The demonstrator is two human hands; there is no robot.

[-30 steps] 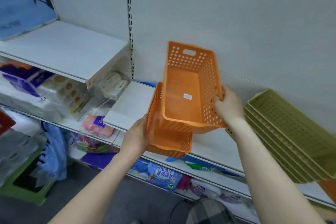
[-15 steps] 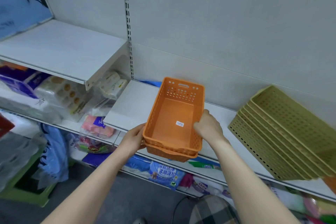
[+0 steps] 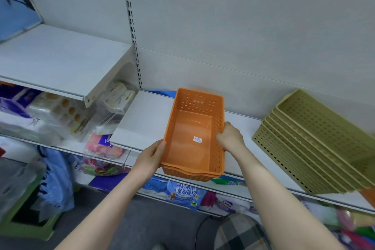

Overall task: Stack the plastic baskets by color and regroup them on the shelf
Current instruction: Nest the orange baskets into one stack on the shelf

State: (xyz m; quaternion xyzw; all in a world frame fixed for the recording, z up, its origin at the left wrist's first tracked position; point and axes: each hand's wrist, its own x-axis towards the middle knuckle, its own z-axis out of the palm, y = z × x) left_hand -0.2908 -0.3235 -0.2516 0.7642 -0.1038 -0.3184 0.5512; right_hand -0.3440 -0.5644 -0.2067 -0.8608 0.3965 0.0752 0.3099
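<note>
Two orange perforated baskets (image 3: 190, 140) sit nested one inside the other on the white shelf (image 3: 142, 119), their near end overhanging the shelf's front edge. My left hand (image 3: 151, 155) grips the near left rim. My right hand (image 3: 230, 137) holds the right rim, fingers curled over the wall. A white price sticker lies on the inner basket's floor. To the right, a stack of several olive-green baskets (image 3: 316, 142) lies tilted on the same shelf.
A higher white shelf (image 3: 60, 61) juts out at the left. Packaged tissues and bags (image 3: 67, 113) fill the shelves below. A green stool (image 3: 26, 223) stands on the floor at lower left, a checked stool (image 3: 239, 233) at bottom centre.
The upper orange basket, held tilted above the other a second ago, has dropped into it. The nested pair now rests flat and further back on the shelf, both hands still on the rims.
</note>
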